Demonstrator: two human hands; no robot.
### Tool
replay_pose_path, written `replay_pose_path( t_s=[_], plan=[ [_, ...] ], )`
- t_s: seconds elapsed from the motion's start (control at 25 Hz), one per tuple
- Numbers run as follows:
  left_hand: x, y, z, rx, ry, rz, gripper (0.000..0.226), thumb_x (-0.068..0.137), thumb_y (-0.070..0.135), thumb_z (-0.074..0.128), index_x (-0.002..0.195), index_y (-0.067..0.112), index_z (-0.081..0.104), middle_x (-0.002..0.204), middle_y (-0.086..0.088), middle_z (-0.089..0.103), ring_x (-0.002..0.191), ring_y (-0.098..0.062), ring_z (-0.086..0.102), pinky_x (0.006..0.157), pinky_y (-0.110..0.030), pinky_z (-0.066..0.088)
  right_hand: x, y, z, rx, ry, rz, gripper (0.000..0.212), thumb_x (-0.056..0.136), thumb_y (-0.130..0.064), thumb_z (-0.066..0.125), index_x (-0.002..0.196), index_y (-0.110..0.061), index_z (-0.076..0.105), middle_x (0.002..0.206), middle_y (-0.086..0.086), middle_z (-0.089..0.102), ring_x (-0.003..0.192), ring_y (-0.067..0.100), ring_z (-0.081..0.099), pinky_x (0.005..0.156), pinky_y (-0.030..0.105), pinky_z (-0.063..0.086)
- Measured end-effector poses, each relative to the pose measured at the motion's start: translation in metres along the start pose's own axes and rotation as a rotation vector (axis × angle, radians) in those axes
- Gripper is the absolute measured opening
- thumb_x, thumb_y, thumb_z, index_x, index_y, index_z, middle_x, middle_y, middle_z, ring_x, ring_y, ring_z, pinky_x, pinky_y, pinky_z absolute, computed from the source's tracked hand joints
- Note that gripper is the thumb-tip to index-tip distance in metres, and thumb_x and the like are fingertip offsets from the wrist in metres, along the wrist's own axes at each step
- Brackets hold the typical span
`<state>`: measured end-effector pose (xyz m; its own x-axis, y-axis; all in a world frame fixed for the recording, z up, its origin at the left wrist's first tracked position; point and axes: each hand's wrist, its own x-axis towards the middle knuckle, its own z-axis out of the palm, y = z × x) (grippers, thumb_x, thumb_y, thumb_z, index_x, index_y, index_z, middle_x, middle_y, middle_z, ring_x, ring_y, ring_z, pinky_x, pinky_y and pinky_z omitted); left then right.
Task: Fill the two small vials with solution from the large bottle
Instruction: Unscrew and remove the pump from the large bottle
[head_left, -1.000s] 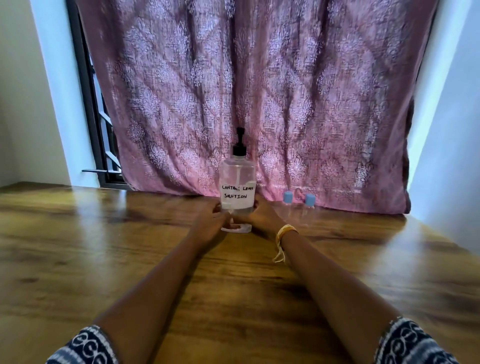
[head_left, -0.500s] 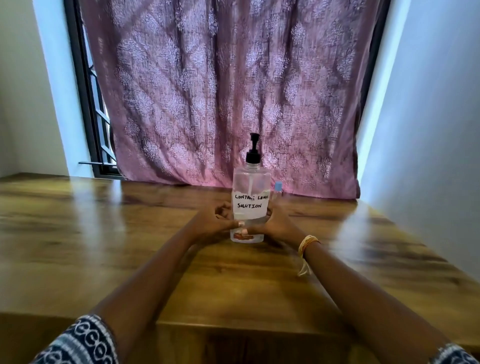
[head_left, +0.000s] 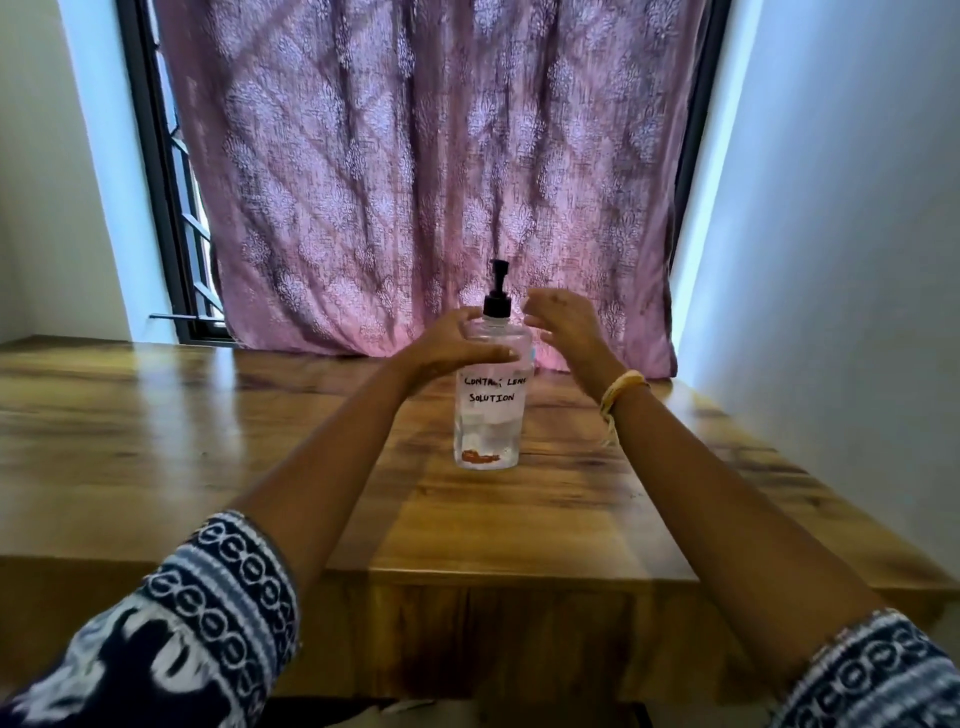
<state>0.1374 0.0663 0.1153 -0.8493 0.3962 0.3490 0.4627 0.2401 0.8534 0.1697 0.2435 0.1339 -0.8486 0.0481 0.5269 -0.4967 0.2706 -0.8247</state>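
A large clear bottle (head_left: 488, 415) with a black pump top and a white label reading "contact lens solution" stands upright on the wooden table (head_left: 208, 447). My left hand (head_left: 457, 343) is wrapped around the bottle's shoulder, just under the pump. My right hand (head_left: 566, 322) hovers to the right of the pump with fingers spread, not touching it. The two small vials are mostly hidden behind the bottle and my right hand; only a sliver of blue shows at the bottle's right edge.
A pink patterned curtain (head_left: 426, 171) hangs behind the table over a dark-framed window (head_left: 171, 218). A white wall (head_left: 831, 270) runs close along the table's right side. The table's near edge (head_left: 467, 577) is below my forearms.
Both hands rose from the bottle's base. My left hand now grips its shoulder; my right hand let go and lifted beside the pump. The bottle stands nearer to me.
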Motion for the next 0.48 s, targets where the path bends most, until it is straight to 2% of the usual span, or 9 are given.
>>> replay_pose_path(
  t_s=[0.08,0.12,0.2,0.28,0.36,0.44,0.48],
  plan=[
    [0.007,-0.005,0.011,0.021,0.076,0.011,0.046,0.074,0.027,0.079,0.114,0.017,0.058,0.113,-0.007,0.069,0.085,-0.007,0.067,0.06,-0.012,0.052,0.012,-0.018,0.013,-0.115,-0.036,-0.032,0.033,0.082,-0.018,0.073,0.101,0.008,0.065,0.094,0.023,0.068,0.084,0.028,0.063,0.085,0.042,0.054],
    [0.008,-0.009,0.015,0.002,0.118,0.006,0.047,0.072,0.03,0.081,0.113,0.018,0.06,0.109,-0.004,0.07,0.083,-0.006,0.067,0.059,-0.013,0.052,0.016,-0.021,0.021,-0.214,-0.063,-0.047,0.031,0.077,-0.022,0.078,0.091,0.002,0.067,0.083,0.015,0.069,0.076,0.022,0.063,0.077,0.036,0.054],
    [0.007,-0.017,0.018,-0.086,0.175,-0.011,0.053,0.067,0.034,0.084,0.113,0.018,0.062,0.105,-0.001,0.072,0.084,-0.009,0.07,0.063,-0.019,0.054,0.021,-0.02,0.033,-0.364,-0.018,-0.076,0.029,0.069,-0.029,0.084,0.067,-0.009,0.062,0.06,0.0,0.058,0.057,0.01,0.053,0.055,0.021,0.047],
    [0.009,-0.024,0.02,-0.146,0.206,-0.023,0.052,0.063,0.035,0.086,0.107,0.016,0.065,0.1,-0.001,0.075,0.083,-0.013,0.073,0.069,-0.027,0.057,0.024,-0.014,0.036,-0.381,0.051,-0.091,0.032,0.067,-0.03,0.086,0.06,-0.012,0.059,0.053,-0.005,0.053,0.049,0.004,0.047,0.045,0.012,0.035],
    [0.011,-0.028,0.021,-0.173,0.213,-0.012,0.048,0.061,0.033,0.086,0.102,0.014,0.069,0.093,-0.002,0.077,0.082,-0.017,0.074,0.074,-0.034,0.059,0.027,-0.01,0.032,-0.344,0.041,-0.1,0.029,0.067,-0.028,0.086,0.07,-0.005,0.069,0.059,0.0,0.063,0.054,0.008,0.056,0.051,0.016,0.044],
    [0.013,-0.03,0.021,-0.198,0.19,-0.002,0.047,0.063,0.03,0.086,0.104,0.014,0.07,0.095,-0.003,0.077,0.086,-0.019,0.073,0.079,-0.037,0.059,0.029,-0.009,0.025,-0.237,-0.037,-0.085,0.027,0.071,-0.017,0.083,0.088,0.003,0.073,0.081,0.016,0.073,0.073,0.023,0.07,0.071,0.033,0.058],
    [0.014,-0.031,0.02,-0.205,0.18,-0.001,0.047,0.064,0.028,0.085,0.105,0.013,0.069,0.097,-0.005,0.076,0.088,-0.02,0.073,0.08,-0.037,0.058,0.031,-0.008,0.021,-0.165,-0.089,-0.076,0.028,0.074,-0.01,0.08,0.096,0.005,0.071,0.093,0.022,0.073,0.084,0.029,0.071,0.081,0.039,0.058]
  ],
)
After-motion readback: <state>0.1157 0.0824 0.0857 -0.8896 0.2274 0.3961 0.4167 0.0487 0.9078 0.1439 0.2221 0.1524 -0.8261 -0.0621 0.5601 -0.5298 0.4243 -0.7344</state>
